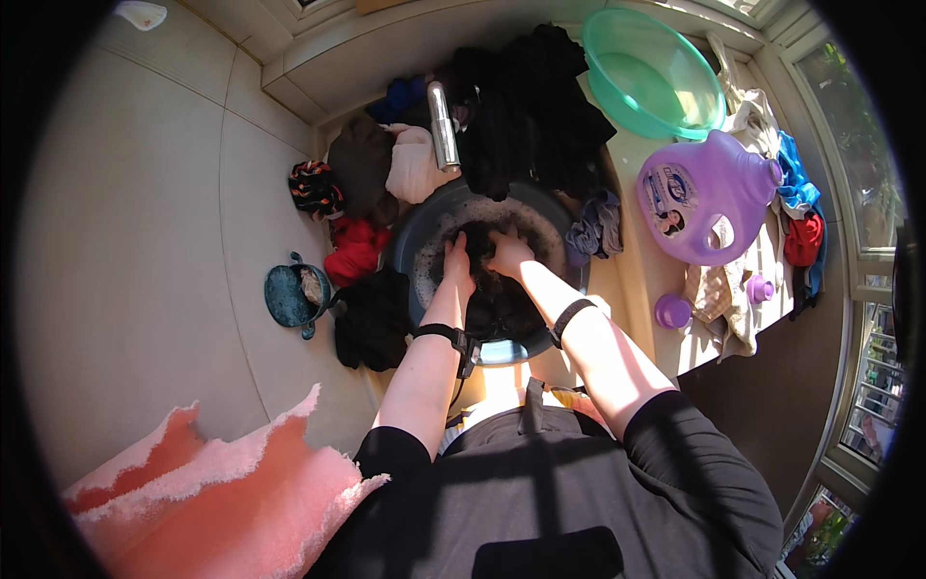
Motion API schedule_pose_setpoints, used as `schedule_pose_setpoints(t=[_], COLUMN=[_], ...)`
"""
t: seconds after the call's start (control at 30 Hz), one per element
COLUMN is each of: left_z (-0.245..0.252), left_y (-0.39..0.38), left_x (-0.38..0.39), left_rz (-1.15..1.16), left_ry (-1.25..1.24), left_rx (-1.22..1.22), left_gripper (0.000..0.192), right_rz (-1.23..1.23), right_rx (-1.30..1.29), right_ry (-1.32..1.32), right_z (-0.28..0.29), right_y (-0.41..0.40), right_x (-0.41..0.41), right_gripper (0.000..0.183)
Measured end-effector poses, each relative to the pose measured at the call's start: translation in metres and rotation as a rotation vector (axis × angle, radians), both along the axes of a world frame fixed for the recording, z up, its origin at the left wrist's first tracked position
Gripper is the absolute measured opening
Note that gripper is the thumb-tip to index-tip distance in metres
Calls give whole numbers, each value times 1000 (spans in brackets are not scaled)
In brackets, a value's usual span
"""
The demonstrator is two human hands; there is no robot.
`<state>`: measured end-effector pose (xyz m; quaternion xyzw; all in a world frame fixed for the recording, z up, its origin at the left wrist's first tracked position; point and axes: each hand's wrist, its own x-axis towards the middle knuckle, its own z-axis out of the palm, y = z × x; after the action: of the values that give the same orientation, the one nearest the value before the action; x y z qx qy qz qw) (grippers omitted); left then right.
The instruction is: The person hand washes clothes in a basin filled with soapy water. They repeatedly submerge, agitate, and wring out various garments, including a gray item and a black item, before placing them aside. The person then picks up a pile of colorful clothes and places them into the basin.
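A blue-grey plastic basin [500,352] stands before me, holding sudsy water [432,262] and a soaked black garment [499,307]. Both of my hands are inside the basin, close together. My left hand [457,265] grips bunched black cloth at the middle, its fingers partly sunk in it. From the other side, my right hand [511,253] holds the same cloth, with its fingertips hidden by fabric and foam. Dark bands circle both forearms. Along the basin's right rim lies a crumpled grey-blue cloth [597,226].
Black clothes [532,108], a whitish cloth [419,163] and a red cloth [356,251] crowd the basin. A shiny metal cylinder [443,130] extends above. Rightward are a purple detergent jug [709,199], its cap [673,311] and a green basin [651,79]. A teal pot [286,297] stands left; pink towelling [231,499] hangs nearby.
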<state>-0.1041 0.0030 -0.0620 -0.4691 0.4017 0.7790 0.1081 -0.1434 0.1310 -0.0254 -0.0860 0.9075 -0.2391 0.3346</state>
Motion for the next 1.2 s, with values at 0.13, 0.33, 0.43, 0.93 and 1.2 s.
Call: schedule_pose_setpoints(t=[0.13, 0.33, 0.43, 0.93, 1.2], left_z=[11, 24, 26, 14, 26], left_y=[-5, -11, -2, -7, -15], left_x=[-9, -4, -2, 10, -4], left_rz=[131, 66, 41, -202, 134], left_ry=[89, 112, -7, -222, 112], left_rx=[482, 436, 254, -352, 436], left_gripper=[64, 51, 52, 72, 49], right_rz=[-192, -160, -180, 265, -257], right_rx=[-558, -584, -559, 290, -774], right_ry=[-56, 61, 491, 205, 75], right_z=[20, 76, 70, -4, 38], right_y=[-18, -18, -28, 11, -17], right_x=[9, 37, 30, 16, 31], right_gripper=[61, 37, 36, 62, 59])
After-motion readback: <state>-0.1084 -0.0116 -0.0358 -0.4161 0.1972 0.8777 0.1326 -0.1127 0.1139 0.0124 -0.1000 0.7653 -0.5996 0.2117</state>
